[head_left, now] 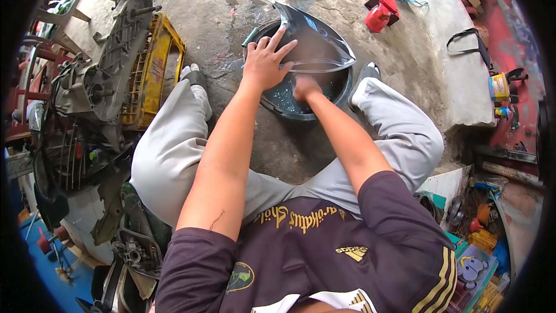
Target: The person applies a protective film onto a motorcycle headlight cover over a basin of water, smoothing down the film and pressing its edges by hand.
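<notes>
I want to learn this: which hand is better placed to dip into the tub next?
Probably the right hand: it's blurred, but it's over the opening of the tub, while the left hand is spread on the shiny panel.

Glossy dark curved panel point(322, 39), pointed ends, over black basin point(298, 117)

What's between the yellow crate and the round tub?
In the head view, the left sandaled foot and concrete floor lie between the yellow crate and the tub.
</notes>
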`<action>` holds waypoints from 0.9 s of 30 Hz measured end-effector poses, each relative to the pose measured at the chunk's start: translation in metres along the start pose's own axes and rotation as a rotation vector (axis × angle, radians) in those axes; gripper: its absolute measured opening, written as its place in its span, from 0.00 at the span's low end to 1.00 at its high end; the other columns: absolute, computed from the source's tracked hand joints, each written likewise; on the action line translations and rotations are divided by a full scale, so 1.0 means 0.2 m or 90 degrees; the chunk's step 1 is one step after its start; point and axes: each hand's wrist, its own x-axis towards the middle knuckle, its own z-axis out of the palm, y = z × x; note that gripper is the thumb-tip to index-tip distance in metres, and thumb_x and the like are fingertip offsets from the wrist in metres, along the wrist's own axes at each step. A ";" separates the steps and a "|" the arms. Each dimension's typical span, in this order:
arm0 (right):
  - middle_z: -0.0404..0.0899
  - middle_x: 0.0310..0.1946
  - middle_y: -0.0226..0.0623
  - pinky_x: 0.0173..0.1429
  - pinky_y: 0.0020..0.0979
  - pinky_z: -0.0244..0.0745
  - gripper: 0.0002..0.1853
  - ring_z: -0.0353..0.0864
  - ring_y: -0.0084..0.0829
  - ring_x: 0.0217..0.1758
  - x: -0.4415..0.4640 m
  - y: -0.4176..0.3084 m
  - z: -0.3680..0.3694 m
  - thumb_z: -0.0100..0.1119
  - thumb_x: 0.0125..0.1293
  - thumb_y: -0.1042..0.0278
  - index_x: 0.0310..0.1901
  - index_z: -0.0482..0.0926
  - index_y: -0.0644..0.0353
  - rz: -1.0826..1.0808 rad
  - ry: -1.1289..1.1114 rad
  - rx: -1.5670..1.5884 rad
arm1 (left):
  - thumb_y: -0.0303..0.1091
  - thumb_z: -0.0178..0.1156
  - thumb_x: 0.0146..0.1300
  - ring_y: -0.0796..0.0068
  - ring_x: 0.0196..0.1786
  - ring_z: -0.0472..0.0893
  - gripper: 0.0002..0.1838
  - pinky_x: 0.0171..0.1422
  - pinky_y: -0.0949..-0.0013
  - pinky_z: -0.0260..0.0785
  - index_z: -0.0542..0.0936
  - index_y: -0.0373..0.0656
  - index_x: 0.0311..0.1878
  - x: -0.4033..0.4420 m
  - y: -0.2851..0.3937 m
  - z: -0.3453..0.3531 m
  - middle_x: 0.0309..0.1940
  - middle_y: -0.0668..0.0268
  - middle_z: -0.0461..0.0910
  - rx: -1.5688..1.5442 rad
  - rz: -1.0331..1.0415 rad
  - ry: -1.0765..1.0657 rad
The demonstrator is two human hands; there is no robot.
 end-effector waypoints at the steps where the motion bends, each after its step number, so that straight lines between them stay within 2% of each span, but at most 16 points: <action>1: 0.82 0.69 0.57 0.74 0.49 0.80 0.25 0.84 0.54 0.70 0.03 -0.03 -0.01 0.60 0.70 0.67 0.67 0.82 0.63 -0.004 -0.002 0.004 | 0.56 0.71 0.67 0.58 0.73 0.75 0.37 0.73 0.49 0.66 0.76 0.73 0.80 -0.01 0.01 -0.01 0.88 0.67 0.62 -0.007 -0.003 -0.015; 3: 0.87 0.62 0.54 0.67 0.52 0.83 0.22 0.87 0.55 0.64 0.08 -0.03 -0.04 0.57 0.73 0.70 0.66 0.82 0.65 -0.361 -0.361 -0.411 | 0.57 0.71 0.67 0.58 0.73 0.75 0.37 0.72 0.49 0.66 0.76 0.73 0.80 -0.02 0.01 -0.01 0.88 0.67 0.62 -0.004 0.005 -0.013; 4: 0.88 0.56 0.51 0.61 0.50 0.84 0.19 0.89 0.51 0.59 0.03 0.03 -0.03 0.57 0.75 0.70 0.63 0.83 0.65 -0.137 -0.371 -0.063 | 0.57 0.71 0.66 0.58 0.73 0.75 0.37 0.72 0.49 0.66 0.76 0.73 0.80 -0.01 0.01 -0.02 0.88 0.68 0.62 0.001 0.001 -0.014; 5: 0.89 0.49 0.49 0.56 0.48 0.85 0.16 0.90 0.47 0.54 -0.11 0.04 -0.11 0.56 0.77 0.70 0.60 0.84 0.65 0.052 -0.299 0.310 | 0.58 0.71 0.66 0.58 0.72 0.75 0.37 0.72 0.49 0.66 0.77 0.73 0.79 0.00 0.01 -0.02 0.87 0.68 0.62 0.004 -0.005 -0.013; 7: 0.87 0.42 0.42 0.50 0.39 0.84 0.10 0.89 0.39 0.46 -0.19 0.05 -0.19 0.54 0.82 0.68 0.53 0.83 0.63 0.152 -0.439 0.817 | 0.58 0.71 0.66 0.59 0.72 0.75 0.37 0.72 0.49 0.66 0.77 0.73 0.79 0.01 0.01 -0.02 0.87 0.68 0.62 0.001 -0.004 -0.008; 9: 0.86 0.40 0.40 0.50 0.37 0.84 0.10 0.87 0.34 0.41 -0.30 0.10 -0.32 0.55 0.85 0.63 0.48 0.81 0.60 0.014 -0.516 0.890 | 0.59 0.71 0.66 0.60 0.72 0.75 0.37 0.72 0.50 0.66 0.77 0.74 0.79 -0.02 0.00 0.01 0.87 0.69 0.62 -0.004 -0.008 -0.012; 11: 0.88 0.42 0.41 0.52 0.37 0.85 0.10 0.89 0.34 0.44 -0.33 0.17 -0.36 0.55 0.85 0.63 0.50 0.81 0.60 -0.017 -0.540 0.929 | 0.61 0.71 0.66 0.60 0.69 0.75 0.37 0.70 0.51 0.67 0.76 0.76 0.79 -0.01 -0.01 0.03 0.88 0.70 0.62 0.004 0.004 0.017; 13: 0.89 0.43 0.43 0.53 0.37 0.87 0.10 0.90 0.36 0.46 -0.43 0.18 -0.50 0.55 0.85 0.63 0.50 0.82 0.60 -0.067 -0.498 0.995 | 0.61 0.71 0.66 0.60 0.69 0.75 0.37 0.70 0.51 0.66 0.76 0.76 0.79 -0.01 0.00 0.02 0.88 0.71 0.62 0.004 0.004 0.022; 15: 0.90 0.48 0.49 0.56 0.40 0.89 0.12 0.92 0.41 0.51 -0.47 0.18 -0.62 0.56 0.85 0.63 0.52 0.83 0.63 -0.033 -0.361 0.989 | 0.60 0.70 0.66 0.60 0.70 0.75 0.37 0.70 0.51 0.66 0.76 0.76 0.79 -0.01 0.00 0.02 0.88 0.71 0.62 0.007 -0.005 0.008; 18: 0.89 0.52 0.52 0.64 0.47 0.88 0.11 0.91 0.48 0.56 -0.50 0.17 -0.81 0.57 0.84 0.66 0.54 0.81 0.65 0.005 -0.187 0.954 | 0.58 0.72 0.65 0.60 0.71 0.75 0.37 0.72 0.51 0.66 0.77 0.74 0.79 0.00 0.01 0.01 0.87 0.69 0.63 0.000 -0.013 -0.002; 19: 0.91 0.47 0.47 0.59 0.39 0.88 0.10 0.93 0.38 0.50 -0.52 0.15 -0.88 0.55 0.83 0.66 0.51 0.81 0.63 0.027 -0.106 0.830 | 0.58 0.72 0.65 0.60 0.71 0.75 0.37 0.72 0.51 0.66 0.77 0.74 0.79 0.00 0.01 0.00 0.87 0.69 0.63 0.000 -0.008 -0.001; 21: 0.90 0.44 0.43 0.53 0.35 0.85 0.09 0.90 0.33 0.48 -0.51 0.18 -0.97 0.57 0.81 0.66 0.49 0.82 0.63 0.054 0.019 0.640 | 0.57 0.72 0.65 0.59 0.72 0.75 0.37 0.73 0.50 0.66 0.77 0.74 0.79 -0.01 0.01 0.00 0.88 0.69 0.62 -0.011 -0.003 0.005; 24: 0.88 0.41 0.37 0.51 0.32 0.81 0.09 0.86 0.28 0.45 -0.52 0.25 -1.11 0.60 0.79 0.66 0.49 0.84 0.63 0.011 0.047 0.545 | 0.58 0.73 0.65 0.59 0.72 0.75 0.38 0.73 0.50 0.65 0.77 0.74 0.79 0.00 0.01 0.00 0.88 0.69 0.62 -0.006 -0.001 0.007; 25: 0.88 0.41 0.37 0.51 0.32 0.81 0.09 0.86 0.28 0.45 -0.54 0.27 -1.15 0.60 0.79 0.66 0.49 0.84 0.63 0.010 0.048 0.544 | 0.58 0.73 0.65 0.59 0.72 0.75 0.38 0.73 0.50 0.65 0.77 0.74 0.79 0.00 0.01 0.00 0.88 0.69 0.62 -0.006 -0.001 0.008; 27: 0.88 0.50 0.36 0.54 0.28 0.79 0.09 0.85 0.24 0.50 -0.56 0.32 -1.25 0.60 0.81 0.64 0.52 0.81 0.60 -0.061 0.050 0.453 | 0.60 0.74 0.64 0.58 0.74 0.74 0.39 0.74 0.48 0.65 0.76 0.74 0.79 -0.01 0.01 0.00 0.88 0.70 0.61 -0.014 -0.006 -0.003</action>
